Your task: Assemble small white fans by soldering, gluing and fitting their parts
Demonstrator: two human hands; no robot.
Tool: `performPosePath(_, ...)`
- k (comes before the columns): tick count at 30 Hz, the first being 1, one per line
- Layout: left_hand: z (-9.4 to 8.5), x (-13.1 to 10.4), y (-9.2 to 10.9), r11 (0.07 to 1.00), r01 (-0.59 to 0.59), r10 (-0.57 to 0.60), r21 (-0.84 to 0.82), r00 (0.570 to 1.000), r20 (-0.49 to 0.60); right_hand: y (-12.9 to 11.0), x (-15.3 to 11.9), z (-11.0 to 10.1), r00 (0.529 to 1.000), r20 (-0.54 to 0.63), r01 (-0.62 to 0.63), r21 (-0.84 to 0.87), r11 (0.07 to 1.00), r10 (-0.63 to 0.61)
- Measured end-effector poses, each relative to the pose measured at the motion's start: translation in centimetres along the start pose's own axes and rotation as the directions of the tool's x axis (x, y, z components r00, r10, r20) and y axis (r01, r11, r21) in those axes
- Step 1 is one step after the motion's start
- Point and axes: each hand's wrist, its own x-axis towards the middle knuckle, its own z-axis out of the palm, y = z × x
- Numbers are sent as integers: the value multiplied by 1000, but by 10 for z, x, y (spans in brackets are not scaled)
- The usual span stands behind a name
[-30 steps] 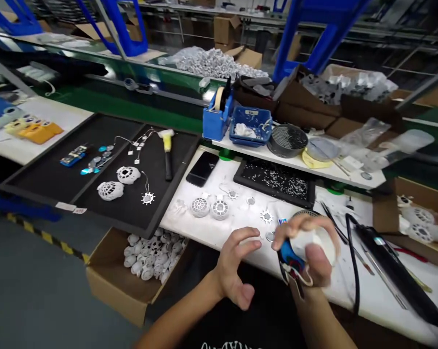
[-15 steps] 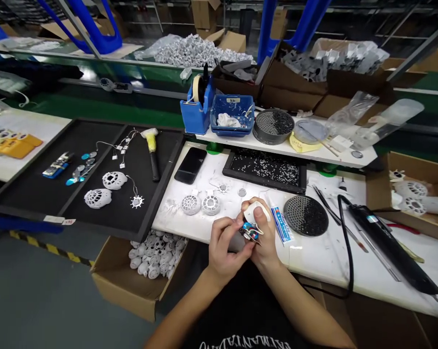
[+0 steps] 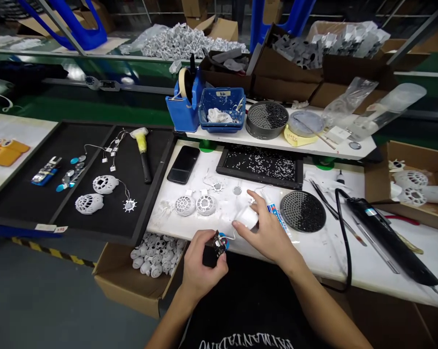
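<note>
My left hand (image 3: 203, 261) is closed on a small circuit board (image 3: 219, 243) by its edges, with a round blue part beside it. A pale wire runs from there toward a white plastic piece (image 3: 247, 216), which the thumb and fingers of my right hand (image 3: 268, 230) grip above the white table. Motion blurs that piece, so its exact shape is unclear. Two round white grilles (image 3: 205, 205) lie just beyond my left hand. A small silver disc (image 3: 237, 191) and a spiky white ring with a wire (image 3: 218, 186) rest behind them. Near my right fingers lies a blue-and-white glue tube (image 3: 277, 213).
At left, a black tray (image 3: 106, 218) carries a yellow-headed hammer (image 3: 142, 155) and white shells. A phone (image 3: 183, 165) lies by its edge. A perforated black dish (image 3: 303, 212) and a black soldering-type tool (image 3: 389, 242) are at right. A carton (image 3: 126, 286) of white shells stands below.
My hands have moved apart: the left toward me and leftward with the circuit board, the right holding the white piece away from it. The whole view has shifted slightly.
</note>
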Motion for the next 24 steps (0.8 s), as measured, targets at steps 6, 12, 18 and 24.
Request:
performPosePath(6, -16, 3, -1, 988, 94, -108, 123, 988, 114, -15, 13, 11, 998, 36, -20, -591, 806, 52)
performPosePath(12, -27, 7, -5, 980, 159, -179, 118, 968, 179, -19, 20, 1, 999, 21, -25, -577, 817, 46)
performPosePath(18, -34, 9, -11, 977, 214, -206, -17, 957, 207, -27, 20, 8, 916, -10, 397, 157, 905, -400)
performPosePath(24, -33, 6, -29, 959, 224, -191, -173, 963, 189, -25, 16, 33, 867, 154, 411, 316, 855, -474)
